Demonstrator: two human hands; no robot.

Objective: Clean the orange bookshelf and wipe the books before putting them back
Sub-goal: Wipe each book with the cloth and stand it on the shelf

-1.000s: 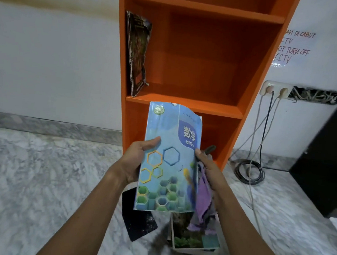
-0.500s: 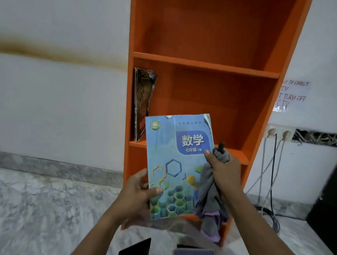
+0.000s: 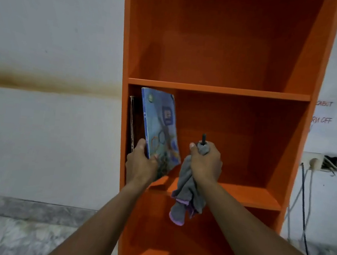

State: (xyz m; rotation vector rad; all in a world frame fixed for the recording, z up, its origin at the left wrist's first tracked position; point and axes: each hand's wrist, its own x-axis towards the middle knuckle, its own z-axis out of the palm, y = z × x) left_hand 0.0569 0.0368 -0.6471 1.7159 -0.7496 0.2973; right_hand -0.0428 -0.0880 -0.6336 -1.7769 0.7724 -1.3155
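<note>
A dark book (image 3: 133, 124) stands upright on the orange bookshelf (image 3: 218, 89)

Perhaps home: bookshelf (image 3: 218, 89), marble floor (image 3: 9, 235)

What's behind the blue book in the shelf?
A dark book stands leftmost in the bookshelf. Only its edge shows; the blue book and left hand cover the rest.

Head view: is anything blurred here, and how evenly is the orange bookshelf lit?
Head view: the blue book in the left hand is motion-smeared, its cover print unreadable; the right hand and grey cloth are sharper. Head view: the orange bookshelf darkens toward its upper back panel, its shelf edges brightest.
</note>
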